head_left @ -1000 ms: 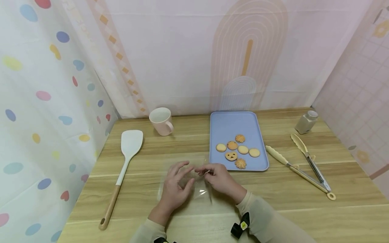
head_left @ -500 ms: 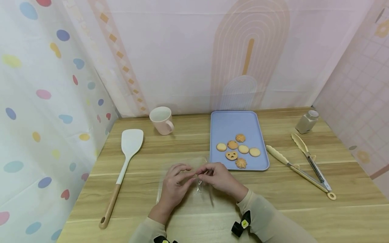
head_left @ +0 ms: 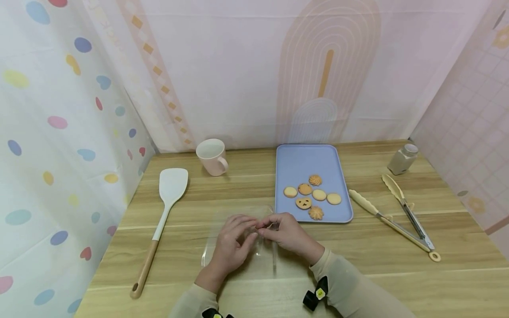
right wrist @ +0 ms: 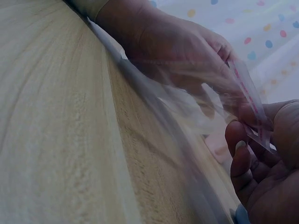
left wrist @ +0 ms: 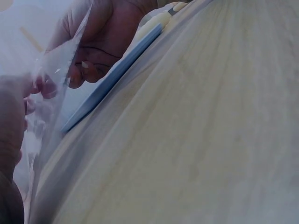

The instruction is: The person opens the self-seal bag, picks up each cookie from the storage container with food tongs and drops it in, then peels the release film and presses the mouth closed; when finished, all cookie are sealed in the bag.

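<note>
A clear plastic bag (head_left: 262, 263) lies between my hands, raised off the wood at its opening edge. A strip with red print (right wrist: 246, 88) runs along that edge in the right wrist view. My left hand (head_left: 231, 244) pinches the bag near the edge, thumb and fingers curved toward the other hand. Facing it, my right hand (head_left: 289, 233) pinches the same edge between thumb and forefinger. The fingertips of both hands nearly meet there. In the left wrist view the film (left wrist: 60, 70) stands up between the two hands.
A blue tray (head_left: 306, 161) with several cookies (head_left: 319, 194) sits just beyond my right hand. Tongs (head_left: 411, 221) lie spread at the right, below a small jar (head_left: 403, 159). On the left are a white spatula (head_left: 171, 187) with a wooden handle and a pink mug (head_left: 211, 157).
My left fingertips have closed in toward the right hand and come together at the bag's edge. The film between the hands has shifted and wrinkled; the right hand stays nearly in place.
</note>
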`<state>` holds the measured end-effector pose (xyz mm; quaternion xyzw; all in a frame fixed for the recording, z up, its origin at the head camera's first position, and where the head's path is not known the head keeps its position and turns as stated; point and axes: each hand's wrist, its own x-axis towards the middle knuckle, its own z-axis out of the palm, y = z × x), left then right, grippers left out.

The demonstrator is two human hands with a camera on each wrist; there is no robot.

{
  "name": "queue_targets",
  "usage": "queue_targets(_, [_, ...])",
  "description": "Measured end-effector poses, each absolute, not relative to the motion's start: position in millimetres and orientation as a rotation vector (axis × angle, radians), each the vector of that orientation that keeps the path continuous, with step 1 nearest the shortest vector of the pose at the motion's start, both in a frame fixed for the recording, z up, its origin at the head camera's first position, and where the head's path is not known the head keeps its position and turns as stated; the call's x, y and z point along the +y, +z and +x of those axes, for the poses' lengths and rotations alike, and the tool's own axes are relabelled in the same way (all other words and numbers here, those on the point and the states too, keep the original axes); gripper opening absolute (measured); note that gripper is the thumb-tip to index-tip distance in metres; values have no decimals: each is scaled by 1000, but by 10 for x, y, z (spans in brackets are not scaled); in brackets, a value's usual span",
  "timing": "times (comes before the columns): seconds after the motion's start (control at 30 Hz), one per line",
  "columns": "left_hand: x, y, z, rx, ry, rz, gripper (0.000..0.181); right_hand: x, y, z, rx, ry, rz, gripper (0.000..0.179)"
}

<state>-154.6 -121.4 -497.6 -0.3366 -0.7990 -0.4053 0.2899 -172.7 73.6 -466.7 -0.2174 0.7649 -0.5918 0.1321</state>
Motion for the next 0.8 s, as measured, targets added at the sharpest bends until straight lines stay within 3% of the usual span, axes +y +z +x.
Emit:
queue_targets(0.17, [-1208, -4967, -1540, -2114, -1102, -917, 30, 731, -4660, -1720, 2213, -1723, -612, 7])
queue_targets(0.57, [-1219, -4955, -1560, -2028, -1106, -860, 6, 756, -4700, -1743, 2357, -1638, -676, 4])
queue_targets(0.8, [-1220, -4913, -1564, -1934, -1089, -826, 5, 761, -4714, -1746, 2519, -1520, -721, 7])
